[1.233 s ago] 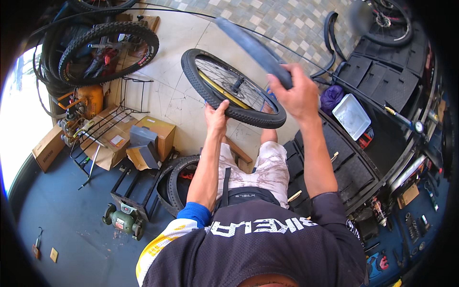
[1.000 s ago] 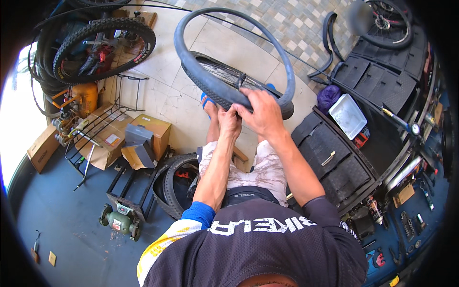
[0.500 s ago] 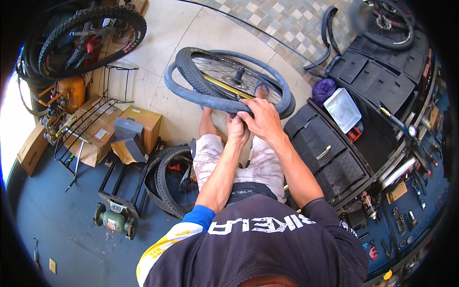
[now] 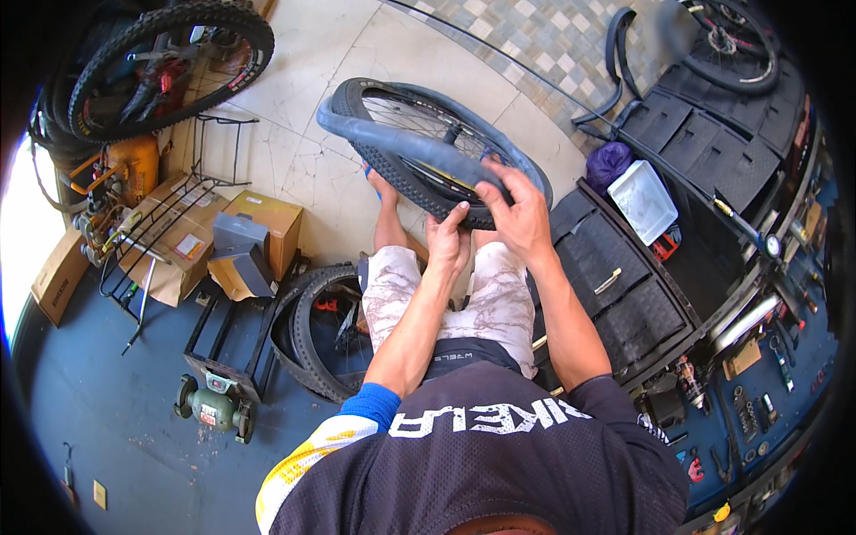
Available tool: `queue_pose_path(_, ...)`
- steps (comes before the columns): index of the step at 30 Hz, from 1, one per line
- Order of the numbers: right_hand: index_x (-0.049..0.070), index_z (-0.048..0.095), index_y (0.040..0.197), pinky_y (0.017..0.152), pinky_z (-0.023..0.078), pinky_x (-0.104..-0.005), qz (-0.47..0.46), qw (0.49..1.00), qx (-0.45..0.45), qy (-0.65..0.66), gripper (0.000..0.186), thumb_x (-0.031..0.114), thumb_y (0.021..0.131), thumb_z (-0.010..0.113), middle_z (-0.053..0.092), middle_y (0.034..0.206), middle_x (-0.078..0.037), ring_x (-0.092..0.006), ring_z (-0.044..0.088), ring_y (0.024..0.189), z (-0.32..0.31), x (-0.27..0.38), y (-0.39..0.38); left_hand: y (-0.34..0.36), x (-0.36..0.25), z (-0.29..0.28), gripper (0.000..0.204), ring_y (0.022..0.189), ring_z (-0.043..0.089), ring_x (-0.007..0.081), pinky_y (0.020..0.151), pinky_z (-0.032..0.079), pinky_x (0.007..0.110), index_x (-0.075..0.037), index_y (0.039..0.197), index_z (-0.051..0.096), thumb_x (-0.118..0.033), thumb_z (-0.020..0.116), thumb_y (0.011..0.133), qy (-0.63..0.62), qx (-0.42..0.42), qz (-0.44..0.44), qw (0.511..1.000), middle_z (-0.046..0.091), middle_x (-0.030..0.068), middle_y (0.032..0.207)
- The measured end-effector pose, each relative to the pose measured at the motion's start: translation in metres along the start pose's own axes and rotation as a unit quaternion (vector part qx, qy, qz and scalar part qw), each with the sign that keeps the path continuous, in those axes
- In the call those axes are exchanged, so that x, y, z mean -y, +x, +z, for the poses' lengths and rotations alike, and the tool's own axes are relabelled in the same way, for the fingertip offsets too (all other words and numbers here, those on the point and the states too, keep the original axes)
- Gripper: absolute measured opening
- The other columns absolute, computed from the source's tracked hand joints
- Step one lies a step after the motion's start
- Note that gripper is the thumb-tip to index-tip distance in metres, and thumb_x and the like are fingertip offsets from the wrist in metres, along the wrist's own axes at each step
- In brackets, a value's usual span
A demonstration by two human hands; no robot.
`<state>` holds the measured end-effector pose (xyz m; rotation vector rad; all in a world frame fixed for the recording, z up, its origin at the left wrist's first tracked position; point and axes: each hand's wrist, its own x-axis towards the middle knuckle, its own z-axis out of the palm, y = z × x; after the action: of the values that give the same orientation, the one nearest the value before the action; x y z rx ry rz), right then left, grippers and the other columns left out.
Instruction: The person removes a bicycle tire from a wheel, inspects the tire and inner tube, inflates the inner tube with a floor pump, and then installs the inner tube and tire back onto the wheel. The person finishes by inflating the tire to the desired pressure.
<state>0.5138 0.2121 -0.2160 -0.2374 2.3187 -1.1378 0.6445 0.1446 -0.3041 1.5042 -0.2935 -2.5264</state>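
Observation:
A bicycle wheel with a knobby black tire point(image 4: 392, 165) is held tilted in front of my knees. Over it lies a grey-blue inner tube point(image 4: 392, 138), looped loosely across the rim and spokes. My left hand point(image 4: 448, 242) is closed on the near edge of the tire, thumb on top and fingers underneath. To its right, my right hand point(image 4: 522, 214) grips the inner tube between thumb and fingers, by the wheel's near right side. The tube partly hides the rim, and the fingertips of my right hand are partly hidden.
Black storage boxes point(image 4: 615, 276) with a white plastic bin point(image 4: 642, 203) stand at my right, beside a tool-covered bench point(image 4: 758, 383). Loose tires point(image 4: 308, 348) lie by my left leg. Further left are a bench grinder point(image 4: 214, 408), cardboard boxes point(image 4: 267, 227) and another bike wheel point(image 4: 169, 71).
My hands have moved apart: the left is now on the tire, and the right has shifted rightward with the tube. The tube's near side has lifted away from the wheel's near edge.

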Motion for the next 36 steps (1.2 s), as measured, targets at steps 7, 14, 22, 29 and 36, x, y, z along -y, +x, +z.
queue_pose_path(7, -0.003, 0.070, 0.116, 0.087, 0.053, -0.0463, 0.052, 0.987, -0.131, -0.075, 0.048, 0.042, 0.100, 0.066, 0.072, 0.107, -0.026, -0.0428, 0.069, 0.101, 0.019, -0.016, 0.029, -0.001, 0.008, -0.012, 0.041, 0.111, 0.068, 0.0228, 0.101, 0.057, 0.041, -0.004, 0.129, 0.058, 0.012, 0.066, 0.091, 0.003, -0.036, -0.003, 0.999, 0.068, 0.0084, 0.122)
queue_pose_path(14, 0.000, 0.071, 0.119, 0.083, 0.055, -0.0462, 0.054, 0.990, -0.022, -0.132, 0.048, 0.043, 0.098, 0.067, 0.074, 0.103, -0.024, -0.0433, 0.071, 0.097, 0.004, 0.025, 0.061, 0.000, 0.008, -0.024, 0.042, 0.112, 0.068, 0.0233, 0.101, 0.057, 0.044, -0.007, 0.128, 0.059, 0.011, 0.067, 0.091, 0.007, -0.044, 0.027, 0.999, 0.068, 0.0067, 0.122)
queue_pose_path(22, 0.004, 0.074, 0.117, 0.090, 0.050, -0.0472, -0.023, 0.984, 0.088, -0.151, 0.045, 0.041, 0.091, 0.073, 0.073, 0.106, -0.015, -0.0360, 0.066, 0.105, 0.032, -0.008, -0.023, 0.008, 0.014, -0.037, 0.035, 0.108, 0.069, 0.0223, 0.096, 0.060, 0.039, -0.008, 0.135, 0.056, -0.002, 0.063, 0.101, -0.018, -0.015, 0.005, 1.000, 0.067, 0.0076, 0.124)
queue_pose_path(29, 0.006, 0.074, 0.119, 0.088, 0.048, -0.0437, -0.033, 0.983, 0.088, -0.156, 0.047, 0.042, 0.089, 0.075, 0.073, 0.107, -0.011, -0.0321, 0.065, 0.104, 0.038, -0.005, -0.037, -0.002, 0.010, -0.039, 0.033, 0.110, 0.068, 0.0229, 0.096, 0.060, 0.039, -0.007, 0.134, 0.057, -0.012, 0.065, 0.103, -0.003, 0.012, 0.005, 1.000, 0.067, 0.0077, 0.124)
queue_pose_path(36, 0.006, 0.076, 0.116, 0.087, 0.051, -0.0461, -0.003, 0.985, 0.103, -0.141, 0.047, 0.042, 0.088, 0.075, 0.073, 0.104, -0.015, -0.0365, 0.068, 0.101, 0.042, -0.014, -0.020, -0.005, 0.016, -0.027, 0.034, 0.109, 0.068, 0.0206, 0.095, 0.060, 0.037, -0.008, 0.132, 0.059, -0.018, 0.070, 0.101, -0.050, 0.030, -0.018, 0.998, 0.067, 0.0061, 0.121)
